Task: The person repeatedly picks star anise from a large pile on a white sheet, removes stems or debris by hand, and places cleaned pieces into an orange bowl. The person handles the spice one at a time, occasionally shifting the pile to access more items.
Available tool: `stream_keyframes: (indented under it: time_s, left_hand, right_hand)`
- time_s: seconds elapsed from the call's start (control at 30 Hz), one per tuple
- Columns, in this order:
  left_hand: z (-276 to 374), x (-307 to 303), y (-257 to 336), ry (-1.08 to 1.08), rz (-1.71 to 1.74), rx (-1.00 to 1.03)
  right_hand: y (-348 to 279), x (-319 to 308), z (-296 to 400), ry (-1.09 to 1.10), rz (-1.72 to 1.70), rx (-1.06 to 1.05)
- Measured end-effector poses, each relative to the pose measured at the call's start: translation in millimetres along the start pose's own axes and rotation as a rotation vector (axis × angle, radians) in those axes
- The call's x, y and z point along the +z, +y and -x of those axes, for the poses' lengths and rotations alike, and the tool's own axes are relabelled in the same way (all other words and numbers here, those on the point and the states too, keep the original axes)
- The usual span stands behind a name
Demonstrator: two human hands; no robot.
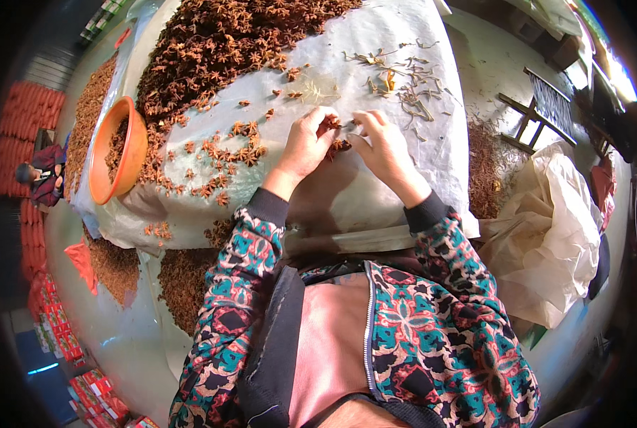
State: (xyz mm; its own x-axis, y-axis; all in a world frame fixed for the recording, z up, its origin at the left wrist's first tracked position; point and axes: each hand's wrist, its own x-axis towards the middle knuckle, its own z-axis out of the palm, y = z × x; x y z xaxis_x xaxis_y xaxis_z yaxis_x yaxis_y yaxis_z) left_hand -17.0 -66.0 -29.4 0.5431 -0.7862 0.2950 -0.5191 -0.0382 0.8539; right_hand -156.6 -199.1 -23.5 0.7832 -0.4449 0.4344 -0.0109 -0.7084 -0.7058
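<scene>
My left hand point(309, 140) holds a dark piece of star anise point(331, 123) between thumb and fingers, above the sheet-covered table point(265, 198). Facing it, my right hand point(380, 143) has its thumb and fingertips close together around a small dark bit, too small to name. Between and just below the hands lie more star anise pods point(340, 147). A large heap of star anise point(206, 53) covers the far left of the table, with loose pods point(233, 152) scattered left of my left hand. Thin dry stems point(416, 99) lie beyond my right hand.
An orange plastic basin point(134, 155) holding brown pieces stands tilted at the table's left edge. Right of the table are stems on the floor point(481, 171), a wooden-framed chair point(538, 115) and a crumpled pale sack point(548, 230). A person point(45, 174) is at far left near stacked red sacks point(16, 139).
</scene>
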Motion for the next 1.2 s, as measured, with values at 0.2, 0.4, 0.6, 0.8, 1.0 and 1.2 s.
stream_keyframes:
  time_s: [0.2,0.4,0.6,0.8,1.0,1.2]
  left_hand:
    - [27.8,-15.3,14.2,0.119,-0.483,0.095]
    - [38.5,-16.7,4.5,0.228,-0.075,-0.027]
    - [52.4,8.9,29.6,-0.038,0.535,-0.258]
    - [57.7,-9.4,52.8,-0.044,-0.152,0.100]
    - [41.6,-27.5,24.3,-0.023,-0.959,0.140]
    - [-20.8,33.9,-10.3,0.025,-0.469,0.149]
  right_hand:
    - [-11.6,6.9,14.6,-0.273,0.078,-0.113]
    - [27.9,-50.7,17.8,0.096,0.055,0.034]
    - [-10.4,-21.5,15.2,-0.277,-0.185,-0.041]
    - [-25.5,-14.4,25.8,-0.378,-0.321,0.132]
    - [-20.2,-56.4,37.7,-0.183,-0.161,0.100]
    - [47.6,-25.1,-16.8,-0.069,0.460,-0.150]
